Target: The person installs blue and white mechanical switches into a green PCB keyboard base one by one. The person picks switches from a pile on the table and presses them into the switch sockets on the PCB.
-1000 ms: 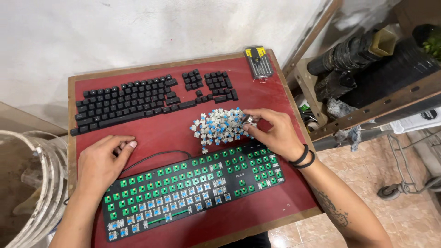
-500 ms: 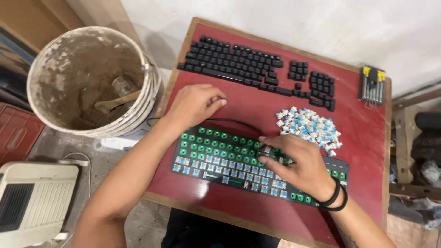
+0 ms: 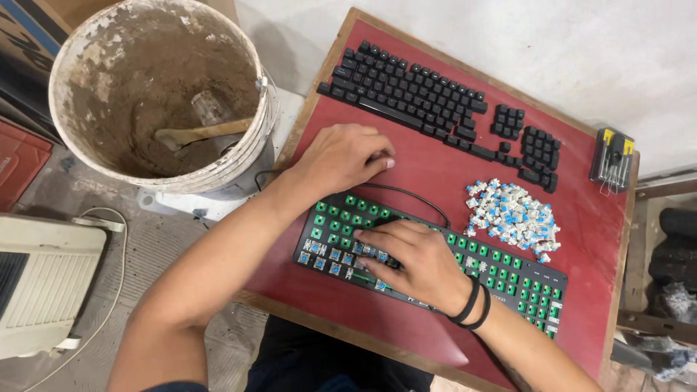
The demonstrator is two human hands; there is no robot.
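Keycaps point(image 3: 435, 98) lie behind the keyboard point(image 3: 508, 272) on the table point(image 3: 406, 327) — switch pile point(image 3: 512, 218) between, bucket point(image 3: 156, 94) left.

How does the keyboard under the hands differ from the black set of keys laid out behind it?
The keyboard has its caps off, showing green sockets and some blue switches; the black keys are bare caps, laid in rows on the red table. The right hand rests on the keyboard; nothing touches the black keys. Both follow one layout.

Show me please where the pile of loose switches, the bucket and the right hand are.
pile of loose switches point(image 3: 512, 215), head view, middle of the heap.
bucket point(image 3: 255, 138), head view, right side of its rim.
right hand point(image 3: 415, 261), head view, back of the hand, resting on the green keyboard point(image 3: 523, 279).
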